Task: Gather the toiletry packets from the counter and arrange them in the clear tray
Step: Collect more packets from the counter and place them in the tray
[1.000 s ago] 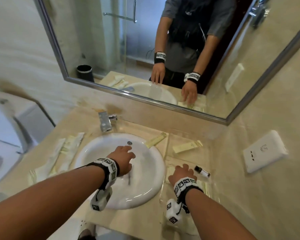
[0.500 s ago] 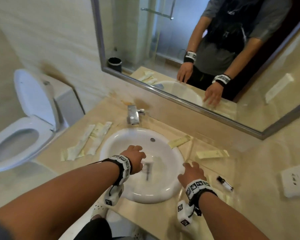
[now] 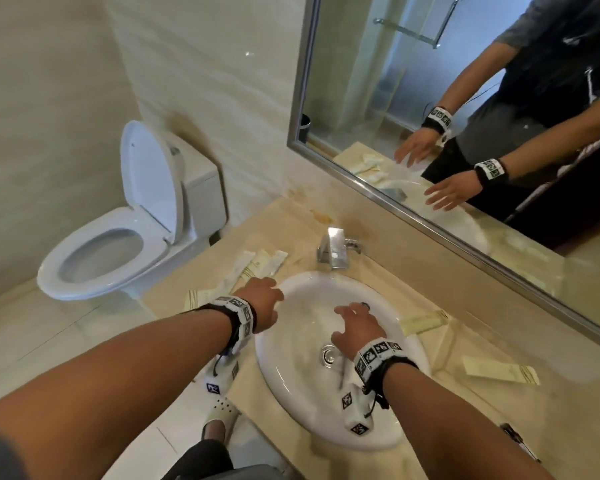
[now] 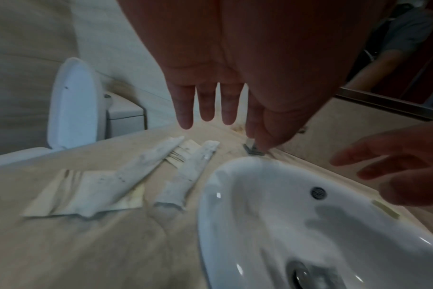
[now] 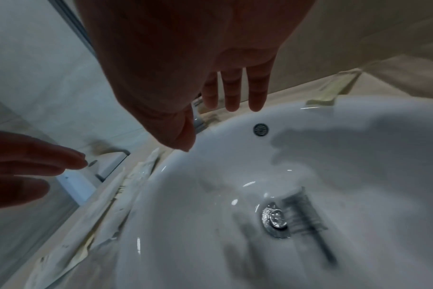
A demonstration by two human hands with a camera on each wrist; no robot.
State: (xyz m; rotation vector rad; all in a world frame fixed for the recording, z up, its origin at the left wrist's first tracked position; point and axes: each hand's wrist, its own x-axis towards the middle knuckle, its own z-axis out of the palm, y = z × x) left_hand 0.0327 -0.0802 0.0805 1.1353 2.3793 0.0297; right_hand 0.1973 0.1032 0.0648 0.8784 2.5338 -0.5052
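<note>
Several pale toiletry packets (image 3: 264,266) lie in a loose pile on the beige counter left of the sink (image 3: 305,403); the left wrist view shows them (image 4: 141,168) just below my fingers. My left hand (image 3: 262,297) hovers open over the sink's left rim, close to that pile and holding nothing. My right hand (image 3: 355,323) is spread open above the basin, also holding nothing. On the right, one packet (image 3: 425,323) lies by the sink rim and another (image 3: 501,370) lies in the clear tray (image 3: 445,344), whose edges are faint.
A chrome tap (image 3: 333,252) stands behind the sink. A dark comb-like thing (image 5: 307,215) lies by the drain (image 5: 275,217). A small dark-capped bottle (image 3: 513,434) sits on the counter near right. A toilet (image 3: 118,244) stands left of the counter, with a mirror above.
My view swung left. The right hand left the tray side and came over the basin. The left hand moved from the basin to its left rim, towards the packets.
</note>
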